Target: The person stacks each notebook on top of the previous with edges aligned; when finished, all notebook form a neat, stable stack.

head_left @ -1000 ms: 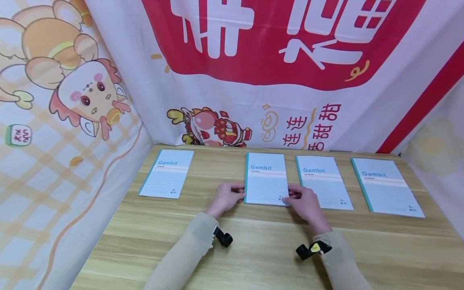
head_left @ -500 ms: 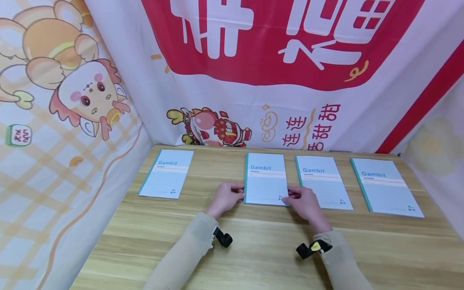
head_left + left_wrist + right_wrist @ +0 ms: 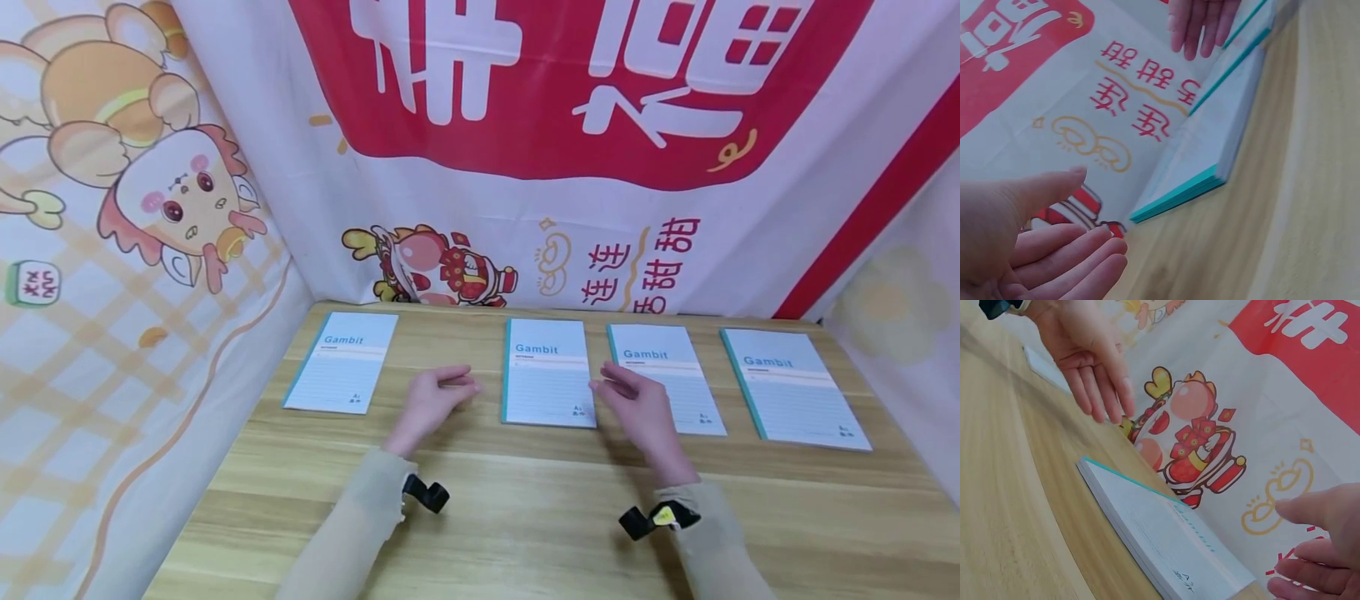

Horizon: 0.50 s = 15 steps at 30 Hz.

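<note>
Between my two hands a pale blue notebook (image 3: 550, 383) with a teal spine and "Gambit" on its cover lies flat on the table. My left hand (image 3: 435, 398) hovers to its left, fingers relaxed and holding nothing. On the other side my right hand (image 3: 636, 408) is raised just off the notebook's right edge, overlapping a second notebook (image 3: 690, 387) in the head view. In the left wrist view the middle notebook (image 3: 1210, 147) shows a thick teal spine, apart from the left fingers. The right wrist view shows its stacked page edges and the right hand (image 3: 1319, 544) with loosely extended fingers.
Another matching notebook (image 3: 341, 362) lies at the far left, and one more notebook (image 3: 795, 387) at the far right. The wooden table (image 3: 525, 517) ends at a printed cloth backdrop (image 3: 465, 192). A patterned cloth (image 3: 150, 350) hangs along the left side.
Both hands have let go of the middle notebook's sides and lifted away. The left hand has moved left, the right hand slightly right. The notebook stays in place.
</note>
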Tool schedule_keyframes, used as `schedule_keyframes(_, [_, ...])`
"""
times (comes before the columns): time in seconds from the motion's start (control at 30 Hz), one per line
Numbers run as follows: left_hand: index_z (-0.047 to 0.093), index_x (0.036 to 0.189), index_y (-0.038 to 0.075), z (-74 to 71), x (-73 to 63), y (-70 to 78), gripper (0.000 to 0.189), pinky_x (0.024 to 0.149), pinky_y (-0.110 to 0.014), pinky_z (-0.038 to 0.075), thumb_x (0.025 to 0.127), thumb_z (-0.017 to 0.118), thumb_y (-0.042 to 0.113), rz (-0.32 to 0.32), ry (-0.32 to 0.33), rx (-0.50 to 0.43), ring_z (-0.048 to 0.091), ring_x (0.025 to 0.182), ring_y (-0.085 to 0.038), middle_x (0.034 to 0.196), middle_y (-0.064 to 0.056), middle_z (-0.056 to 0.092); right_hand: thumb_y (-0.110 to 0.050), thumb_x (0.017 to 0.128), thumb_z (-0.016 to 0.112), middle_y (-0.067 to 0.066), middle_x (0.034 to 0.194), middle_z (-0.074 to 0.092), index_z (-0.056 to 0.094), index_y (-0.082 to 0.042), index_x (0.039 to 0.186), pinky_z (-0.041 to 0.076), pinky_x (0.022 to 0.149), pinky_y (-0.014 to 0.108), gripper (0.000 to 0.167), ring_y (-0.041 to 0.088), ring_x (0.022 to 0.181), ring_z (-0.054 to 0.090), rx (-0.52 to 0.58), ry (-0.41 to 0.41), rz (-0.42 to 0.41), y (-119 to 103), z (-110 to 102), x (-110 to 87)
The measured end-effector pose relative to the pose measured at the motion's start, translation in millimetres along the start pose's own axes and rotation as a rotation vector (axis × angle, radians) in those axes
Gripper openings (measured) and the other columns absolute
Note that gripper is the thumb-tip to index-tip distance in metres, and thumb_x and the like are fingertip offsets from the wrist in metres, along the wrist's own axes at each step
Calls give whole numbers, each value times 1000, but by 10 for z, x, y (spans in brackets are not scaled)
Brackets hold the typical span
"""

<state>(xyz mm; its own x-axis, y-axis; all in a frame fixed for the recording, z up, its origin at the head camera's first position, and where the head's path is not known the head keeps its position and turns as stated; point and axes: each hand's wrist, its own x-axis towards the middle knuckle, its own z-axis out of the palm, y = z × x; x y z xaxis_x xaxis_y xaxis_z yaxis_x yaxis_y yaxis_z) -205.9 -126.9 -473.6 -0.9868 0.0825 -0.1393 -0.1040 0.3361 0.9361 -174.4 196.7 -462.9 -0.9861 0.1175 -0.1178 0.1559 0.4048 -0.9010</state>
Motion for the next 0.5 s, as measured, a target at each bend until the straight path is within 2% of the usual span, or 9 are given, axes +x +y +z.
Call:
schedule_keyframes(0.17, [64,136,7,-186,-67,60,60,91,-36,57,86,84,32,32,54,2,69,107,-21,118,-3,72,-55,89,74,10,145,56,52,-12,149,47,107,41,76,26,131,53,70,11,16,-72,18,-23])
schedule_keyframes(0.3, [64,136,8,-327,-130,82,59,93,-35,56,86,84,33,53,85,-3,67,111,-22,122,-6,70,-52,89,76,9,143,57,54,-12,147,47,106,40,74,25,131,53,114,-6,11,-128,73,-44])
schedule_keyframes(0.5, [66,134,11,-560,-212,48,61,91,-31,57,82,87,35,59,148,-5,68,111,-18,124,-3,70,-48,89,78,7,144,57,55,-12,146,48,106,40,71,24,132,53,145,-62,-42,-192,216,-82])
